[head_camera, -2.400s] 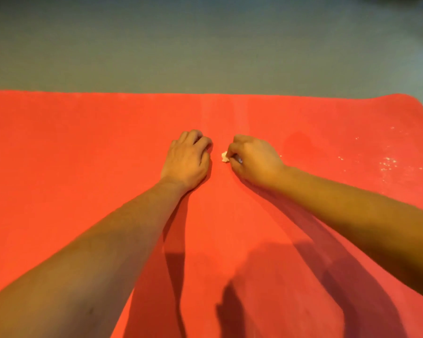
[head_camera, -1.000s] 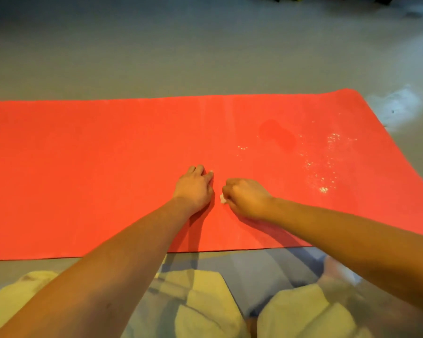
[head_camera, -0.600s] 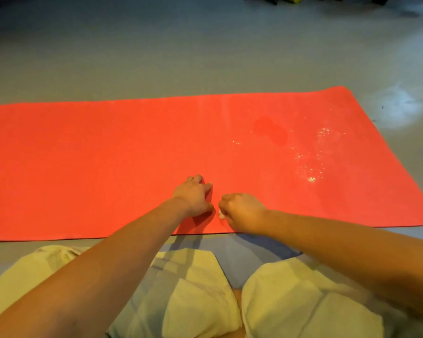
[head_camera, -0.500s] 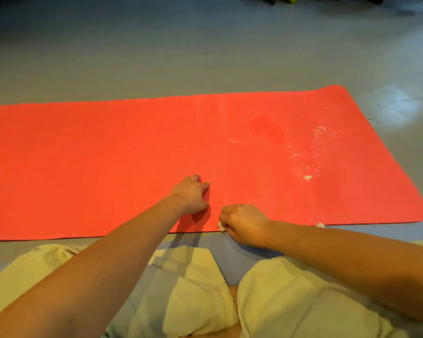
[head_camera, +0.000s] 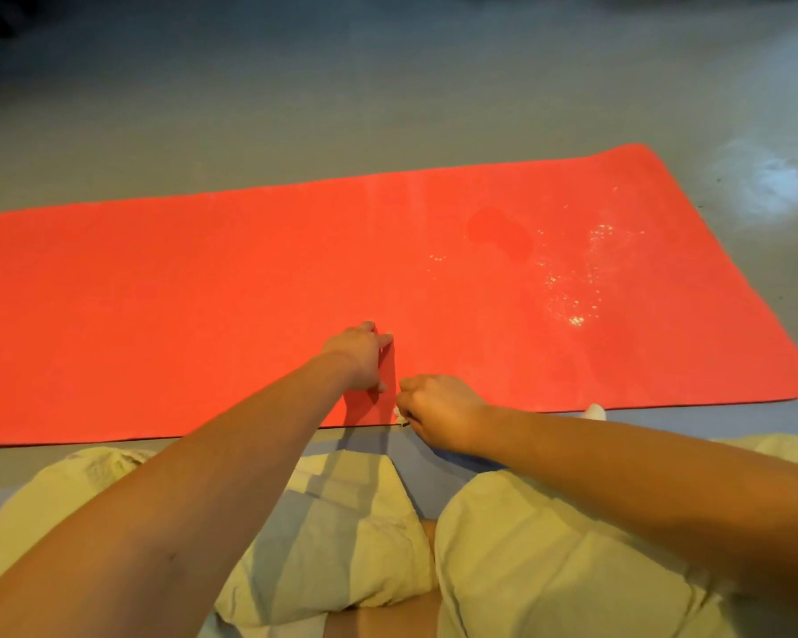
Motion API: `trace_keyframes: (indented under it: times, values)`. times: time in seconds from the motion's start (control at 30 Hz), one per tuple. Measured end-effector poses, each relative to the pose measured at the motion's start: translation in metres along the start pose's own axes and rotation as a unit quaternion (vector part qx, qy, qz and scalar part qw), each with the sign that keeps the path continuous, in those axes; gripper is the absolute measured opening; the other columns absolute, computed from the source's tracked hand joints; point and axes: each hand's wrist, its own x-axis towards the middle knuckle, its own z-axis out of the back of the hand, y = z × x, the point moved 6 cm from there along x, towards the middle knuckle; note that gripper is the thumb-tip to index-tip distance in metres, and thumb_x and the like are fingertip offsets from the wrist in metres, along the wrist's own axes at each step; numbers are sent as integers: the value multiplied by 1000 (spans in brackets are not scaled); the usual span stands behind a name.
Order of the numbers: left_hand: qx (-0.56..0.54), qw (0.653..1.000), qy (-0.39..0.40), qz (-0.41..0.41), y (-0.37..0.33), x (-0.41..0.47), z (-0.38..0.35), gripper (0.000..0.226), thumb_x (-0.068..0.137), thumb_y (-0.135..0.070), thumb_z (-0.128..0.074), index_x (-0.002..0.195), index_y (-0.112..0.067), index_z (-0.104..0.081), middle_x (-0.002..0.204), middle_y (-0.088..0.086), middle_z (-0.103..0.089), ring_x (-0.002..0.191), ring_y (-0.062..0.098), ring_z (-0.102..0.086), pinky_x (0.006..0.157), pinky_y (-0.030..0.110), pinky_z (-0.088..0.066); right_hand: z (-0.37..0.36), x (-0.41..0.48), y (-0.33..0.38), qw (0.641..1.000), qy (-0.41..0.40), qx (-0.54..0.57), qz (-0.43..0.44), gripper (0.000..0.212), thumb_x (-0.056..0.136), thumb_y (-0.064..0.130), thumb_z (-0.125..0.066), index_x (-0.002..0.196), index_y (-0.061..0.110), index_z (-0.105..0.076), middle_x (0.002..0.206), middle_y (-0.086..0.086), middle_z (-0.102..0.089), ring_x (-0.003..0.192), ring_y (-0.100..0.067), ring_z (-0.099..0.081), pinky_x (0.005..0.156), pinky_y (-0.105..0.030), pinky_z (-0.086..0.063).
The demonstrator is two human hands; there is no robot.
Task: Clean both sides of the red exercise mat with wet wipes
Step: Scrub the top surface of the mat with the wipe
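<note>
Grey floor point(head_camera: 296, 108); left hand point(head_camera: 365, 356) on mat point(head_camera: 157, 292), right hand point(head_camera: 438, 412) pinching probable wipe point(head_camera: 399, 414).

The red exercise mat point(head_camera: 203, 292) looks like soft foam or rubber, matt, with a fine even grain over most of its face. Toward its right end a scatter of droplets point(head_camera: 572, 292) glints wet, and just beside it a darker damp patch point(head_camera: 498, 232) dulls the red. Faint shiny streaks point(head_camera: 411, 191) cross the middle near the far edge. The wet wipe point(head_camera: 399, 413), pinched in the right hand point(head_camera: 438, 412), is a crumpled white scrap, soft and limp. The floor point(head_camera: 296, 108) is grey, smooth and hard, with a low satin sheen. The shorts point(head_camera: 549, 545) are pale, creased, matt woven cloth.
</note>
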Motion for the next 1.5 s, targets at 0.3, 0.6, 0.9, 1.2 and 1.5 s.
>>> trace_keyframes:
  times: [0.3, 0.6, 0.9, 1.2, 1.5]
  values:
    - [-15, 999, -37, 10, -1, 6, 8, 100, 61, -45, -98, 146, -27, -48, 138, 6, -48, 131, 32, -49, 105, 44, -48, 3, 12, -2, 998, 31, 47, -10, 13, 85, 10, -58, 90, 19, -67, 103, -2, -63, 92, -28, -60, 63, -33, -33]
    - [-14, 998, -54, 1, 3, 15, 8, 147, 52, -46, -101, 165, -31, -9, 154, 10, -32, 144, 34, -32, 108, 50, -45, 21, 32, -48, 994, -47, 43, -87, 16, 90, 19, -53, 94, 17, -68, 98, -3, -59, 92, -29, -61, 64, -36, -42]
    - [-7, 999, -13, -41, 12, 33, 12, 140, 49, -56, -99, 163, -27, -24, 168, 11, -19, 152, 35, -25, 122, 42, -32, 3, -11, -24, 998, 35, 59, -5, 15, 83, 18, -53, 93, 20, -65, 96, 0, -59, 87, -25, -59, 66, -38, -48]
    - [-16, 996, -83, -34, 10, 53, 42, 86, 63, -49, -96, 136, -26, -57, 134, 9, -50, 127, 34, -52, 100, 42, -48, 31, 71, -94, 985, -63, 24, -157, 12, 88, 21, -55, 94, 18, -64, 100, -5, -61, 95, -32, -62, 66, -37, -45]
    - [-33, 998, -39, -47, 20, 84, 37, 158, 50, -51, -101, 167, -27, 3, 173, 13, 5, 160, 32, -1, 126, 50, -25, 18, 25, -62, 999, -29, 10, -17, 8, 89, 28, -54, 90, 20, -57, 92, -1, -56, 88, -25, -57, 65, -40, -47]
